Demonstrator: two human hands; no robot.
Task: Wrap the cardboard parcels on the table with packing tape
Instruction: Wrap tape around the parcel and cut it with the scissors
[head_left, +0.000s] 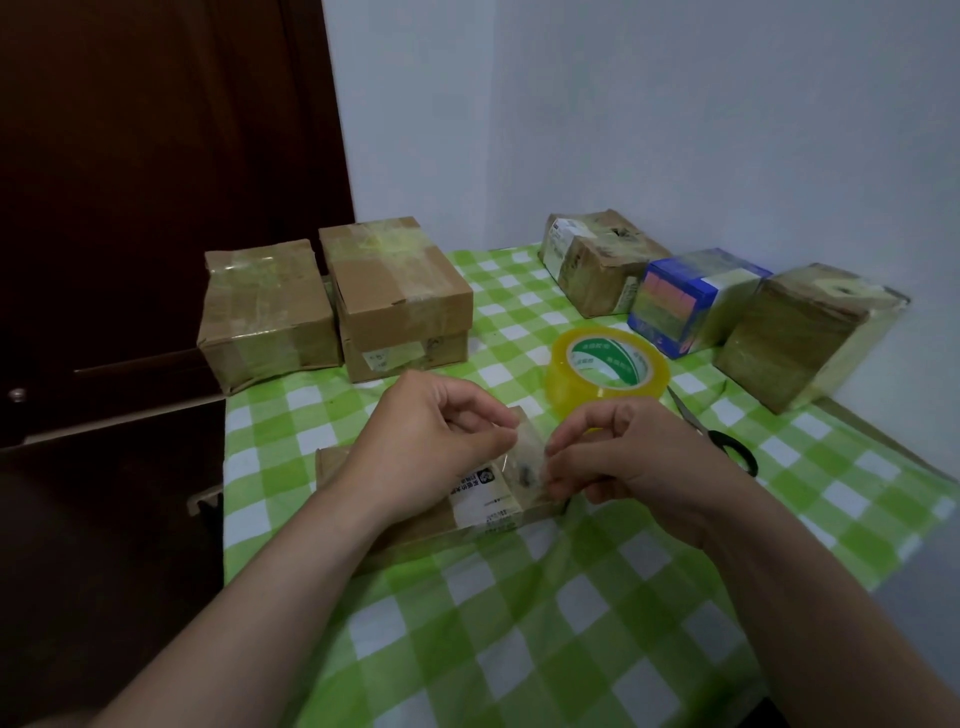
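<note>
Pinching a clear tape strip (524, 457) from both sides at mid-table: left hand (436, 441) on its left edge, thumb pressed to forefinger, other fingers curled loosely toward the palm; right hand (618, 457) on its right edge, fingertips bunched against the thumb. Holding that strip upright over a flat cardboard parcel (332, 465), with the lower end down by the parcel's white shipping label (488, 501); whether stuck there or just above, impossible to tell. Lying flat on a green-and-white checked tablecloth (519, 623), nearest the viewer, partly hidden under both wrists.

Sitting just behind the right hand, on its side with the core facing up: a yellowish packing tape roll (571, 387) with green print inside. Just right of the roll, resting on the cloth with blades closed and pointing away: black-handled scissors (714, 434).

Standing side by side and touching at the far left corner: a taped brown box (267, 312) and a taller taped box (400, 296). Ranged along the far right edge against a pale wall (675, 104): a taped labelled box (597, 260), then a blue printed box (691, 301) under glossy tape, then a tall tape-covered box (805, 332), each close beside the next. Filling the left background: a dark brown door (156, 182).
</note>
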